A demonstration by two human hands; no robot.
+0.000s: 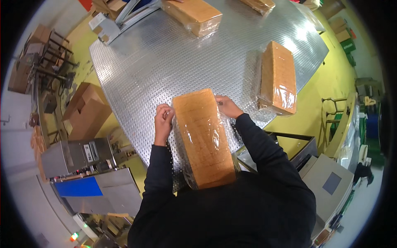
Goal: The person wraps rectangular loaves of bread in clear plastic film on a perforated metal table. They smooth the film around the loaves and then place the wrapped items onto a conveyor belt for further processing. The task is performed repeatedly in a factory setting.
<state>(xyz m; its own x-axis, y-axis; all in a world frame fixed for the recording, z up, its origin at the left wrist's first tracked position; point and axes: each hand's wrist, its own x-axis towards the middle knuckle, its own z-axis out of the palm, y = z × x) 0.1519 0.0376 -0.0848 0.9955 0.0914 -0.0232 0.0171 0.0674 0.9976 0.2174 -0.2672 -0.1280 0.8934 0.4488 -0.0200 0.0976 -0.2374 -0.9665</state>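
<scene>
A long brown block (204,139), like a loaf in clear plastic film, lies before me with its near end against my body. Beside its far left corner my left hand (163,119) pinches the edge of the film (183,158). My right hand (229,106) is at the far right corner, its fingers closed on the film there and the fingertips partly hidden. Both hands are level with the block's far end. To the right, apart from my hand, a second wrapped block (279,79) rests on the dimpled metal table (149,68).
Another wrapped block (197,15) lies at the far side, a person's fingers at its top; a further one (259,4) is cut off by the rim. A metal frame (108,29) stands at the far left corner. An open carton (88,114) and steel machine (77,155) flank the table.
</scene>
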